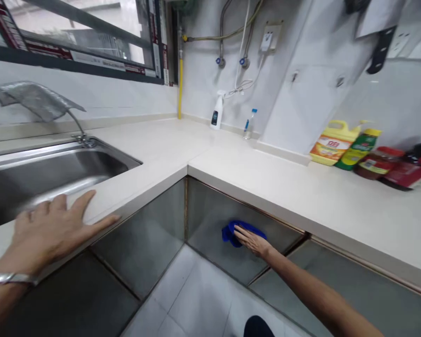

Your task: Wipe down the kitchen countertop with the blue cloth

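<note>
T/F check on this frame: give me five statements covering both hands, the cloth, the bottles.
1. The right hand presses a blue cloth against a cabinet door. True.
2. The left hand is a fist. False: it lies flat, fingers spread, on the counter beside the sink.
3. The spray bottle stands in the sink. False: it stands on the counter by the wall.
4. A yellow jug stands on the counter. True.
5. The cloth is red. False: blue.

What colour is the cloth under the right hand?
Blue; the cloth shows best in the head view.
</note>
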`<state>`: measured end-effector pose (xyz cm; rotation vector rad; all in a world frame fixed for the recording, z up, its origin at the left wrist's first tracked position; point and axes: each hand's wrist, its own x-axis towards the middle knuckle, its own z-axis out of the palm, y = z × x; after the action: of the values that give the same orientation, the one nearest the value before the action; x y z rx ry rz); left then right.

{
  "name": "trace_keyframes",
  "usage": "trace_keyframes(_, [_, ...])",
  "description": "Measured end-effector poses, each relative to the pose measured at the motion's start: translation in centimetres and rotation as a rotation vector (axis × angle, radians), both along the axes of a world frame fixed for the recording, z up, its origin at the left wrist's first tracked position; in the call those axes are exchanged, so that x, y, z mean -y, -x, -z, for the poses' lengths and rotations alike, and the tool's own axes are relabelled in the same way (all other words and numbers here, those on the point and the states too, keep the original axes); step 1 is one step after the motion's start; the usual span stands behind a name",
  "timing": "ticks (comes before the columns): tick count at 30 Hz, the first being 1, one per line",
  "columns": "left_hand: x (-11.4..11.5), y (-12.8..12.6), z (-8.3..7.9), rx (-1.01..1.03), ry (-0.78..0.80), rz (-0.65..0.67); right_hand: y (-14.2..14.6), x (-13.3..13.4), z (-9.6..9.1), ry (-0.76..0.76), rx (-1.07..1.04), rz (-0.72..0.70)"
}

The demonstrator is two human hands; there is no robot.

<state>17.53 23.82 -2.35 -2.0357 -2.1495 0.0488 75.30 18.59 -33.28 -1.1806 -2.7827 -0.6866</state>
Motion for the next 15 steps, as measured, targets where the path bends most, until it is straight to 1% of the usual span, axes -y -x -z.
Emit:
trace_keyframes(2, [0.3,-0.1,-0.2,-0.009,-0.004,0.013,3.2,-3.6,1.1,0.059,-0.032,-0.025])
trace_keyframes(3, [0.3,-0.1,-0.3,-0.01,-0.01,0.02,4.8,-5.3,1.1,0.103,-0.05,-0.03])
trace_keyframes(4, [0.4,0.0,-0.3,-0.009,-0.014,0.025,6.4,-7.0,0.6,0.151,-0.067,-0.036])
trace_keyframes(5, [0.5,0.0,-0.3,-0.006,-0.015,0.03,7.9,-8.6,-0.4,0.196,-0.085,-0.04])
trace_keyframes(7, [0.6,0.1,-0.4,0.0,-0.007,0.031,10.8,-11.6,-3.5,0.253,-0.091,-0.065])
trace_keyframes(9, [0.7,0.0,-0.7,0.007,0.0,0.029,13.3,-13.9,-7.6,0.25,-0.14,-0.067])
trace_keyframes(10, [0.8,-0.1,-0.8,0.01,0.004,0.027,14.4,-14.6,-9.8,0.226,-0.161,-0.068])
trace_keyframes(12, [0.8,-0.3,-1.0,0.018,0.011,0.02,16.2,-15.1,-13.9,0.146,-0.171,-0.061])
trace_keyframes(14, [0.7,-0.4,-1.0,0.02,0.02,0.013,17.6,-14.1,-17.5,0.025,-0.175,-0.047])
trace_keyframes(15, [0.5,-0.2,-0.9,0.02,0.024,0.01,18.1,-13.2,-19.1,-0.041,-0.166,-0.065])
